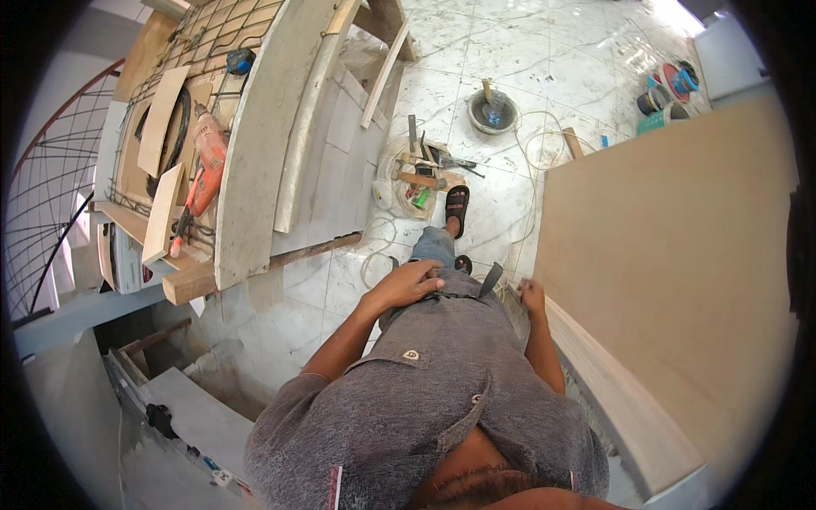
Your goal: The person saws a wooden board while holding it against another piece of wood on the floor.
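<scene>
My left hand (415,282) rests on the waist of my grey shirt (425,357), beside a dark strap, its fingers lying loosely over the cloth. My right hand (531,296) is curled at my right side, next to a large tan board (663,238); what it holds, if anything, is too small to make out. Below my waist show a jeans leg (433,246) and a sandaled foot (456,211). Just beyond, a pile of hand tools (425,177) with a hammer lies on the tiled floor.
A wooden structure (246,144) at left carries an orange drill (206,166), wood offcuts (157,119) and a tape measure (240,61). A bucket (491,119), loose cords and stacked containers (667,93) stand ahead. An opening with planks (200,391) lies at lower left.
</scene>
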{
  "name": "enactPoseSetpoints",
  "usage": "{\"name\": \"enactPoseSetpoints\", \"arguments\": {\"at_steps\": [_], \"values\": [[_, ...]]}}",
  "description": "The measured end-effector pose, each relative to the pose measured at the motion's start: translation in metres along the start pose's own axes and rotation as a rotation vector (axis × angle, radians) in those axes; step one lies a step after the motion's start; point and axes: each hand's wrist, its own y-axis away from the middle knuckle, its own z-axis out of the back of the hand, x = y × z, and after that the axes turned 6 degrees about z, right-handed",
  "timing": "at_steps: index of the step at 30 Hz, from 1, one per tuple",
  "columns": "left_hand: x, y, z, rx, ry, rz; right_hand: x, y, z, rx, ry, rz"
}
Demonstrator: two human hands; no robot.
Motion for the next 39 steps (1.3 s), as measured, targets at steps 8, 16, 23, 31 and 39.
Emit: {"name": "enactPoseSetpoints", "arguments": {"at_steps": [8, 16, 23, 31, 39], "values": [[-0.023, -0.09, 0.116, -0.259, 0.068, -0.095, 0.048, 0.015, 0.061, 0.096, -0.057, -0.263], [-0.068, -0.132, 0.303, -0.9, 0.217, -0.177, 0.178, -0.111, 0.128, -0.251, -0.51, -0.182], [-0.084, -0.217, 0.238, -0.575, 0.039, 0.016, 0.144, -0.205, 0.122, -0.061, -0.231, -0.157], [-0.214, -0.308, 0.192, -0.041, 0.082, 0.064, 0.201, -0.337, 0.168, 0.161, -0.004, -0.131], [-0.296, -0.389, 0.216, 0.154, -0.034, -0.093, 0.315, -0.531, 0.288, -0.091, -0.352, 0.226]]}}
